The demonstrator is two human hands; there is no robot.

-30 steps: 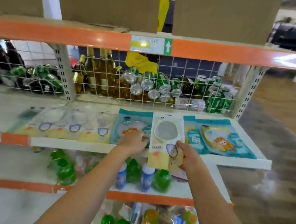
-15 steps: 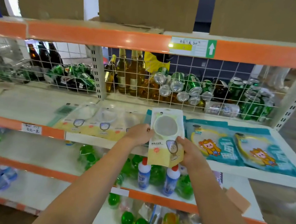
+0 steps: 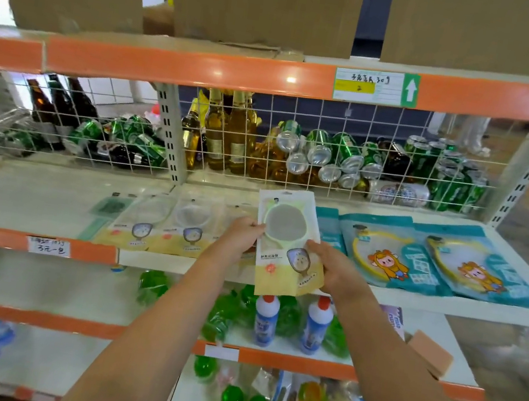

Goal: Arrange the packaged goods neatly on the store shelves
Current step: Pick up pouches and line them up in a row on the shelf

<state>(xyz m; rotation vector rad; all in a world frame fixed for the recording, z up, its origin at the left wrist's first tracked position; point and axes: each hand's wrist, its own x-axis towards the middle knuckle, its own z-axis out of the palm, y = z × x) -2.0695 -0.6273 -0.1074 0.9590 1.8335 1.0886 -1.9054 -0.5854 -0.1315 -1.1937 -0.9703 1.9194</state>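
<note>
A yellow-and-white pouch [image 3: 289,244] is being pinched at its side edges by the left hand [image 3: 239,238] and right hand [image 3: 335,269], lifted over the shelf [image 3: 414,298] front between matching yellow pouches [image 3: 161,227] and teal pouches [image 3: 427,257], apparently so its row can be joined squarely.

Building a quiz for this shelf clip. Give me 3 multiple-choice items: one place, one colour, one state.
1. Where do the teal packets lie?
A. right of the held packet
B. left of it
C. bottom shelf

2. What colour is the lower part of the held packet?
A. red
B. pale yellow
C. black

3. How is the held packet gripped?
A. left hand only
B. lying free
C. both hands, the right hand too

Key: 1 A, they lie flat on the same shelf to its right. 2 B, yellow below a white top. 3 C, fingers pinch both side edges.
</note>
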